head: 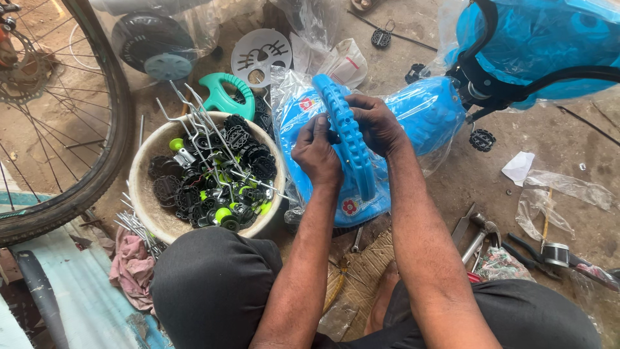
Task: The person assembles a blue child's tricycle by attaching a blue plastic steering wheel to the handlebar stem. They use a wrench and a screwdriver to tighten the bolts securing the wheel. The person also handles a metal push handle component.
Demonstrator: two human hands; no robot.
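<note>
a ridged blue plastic strip is grasped by both hands, held roughly upright just above a plastic-wrapped blue panel lying on the concrete floor. left hand is clenched on the strip's left edge w/ fingertips pinched at mid-height; right hand is wrapped round its right edge, near the top. just left of the hands a pale round bowl is seen, filled w/ black pedals, metal rods & green-yellow bits. a teal handle lies behind the bowl, a bicycle wheel at far left. pliers & other hand tools are spread on the floor at right, w/ a bigger wrapped blue part at top right.
</note>
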